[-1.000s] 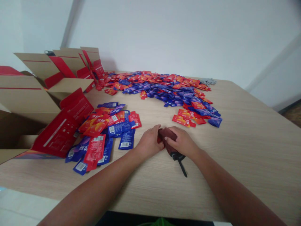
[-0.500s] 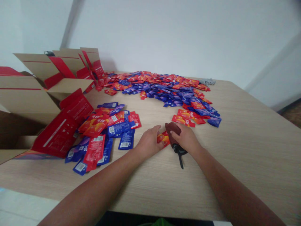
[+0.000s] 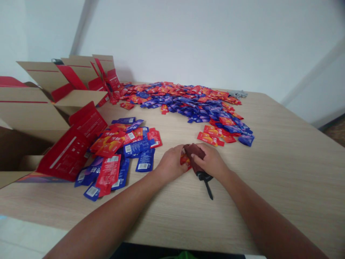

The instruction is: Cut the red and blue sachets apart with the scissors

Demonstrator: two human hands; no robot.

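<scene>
My left hand [image 3: 172, 163] is closed on a small red and orange pouch [image 3: 185, 162] low over the table; its fingers hide part of it. My right hand [image 3: 212, 158] grips a maroon hand-held tool [image 3: 194, 158] with a black lower end and a thin black stem [image 3: 208, 189] pointing toward me. The tool's far end lies against or just over the pouch, close to my left fingertips; whether they touch is hard to see. Two or so red pouches [image 3: 207, 138] lie just beyond my right hand.
A loose pile of red and blue pouches [image 3: 129, 147] lies left of my hands. A long heap of the same pouches [image 3: 185, 102] stretches along the back. Open red-and-brown cardboard boxes [image 3: 29, 111] stand at the left. A grey crumpled item [image 3: 238, 94] sits at the back right.
My right hand has shifted slightly left with the maroon tool, which now covers more of the red pouch. The black stem has swung a little to the right. My left hand barely moved.
</scene>
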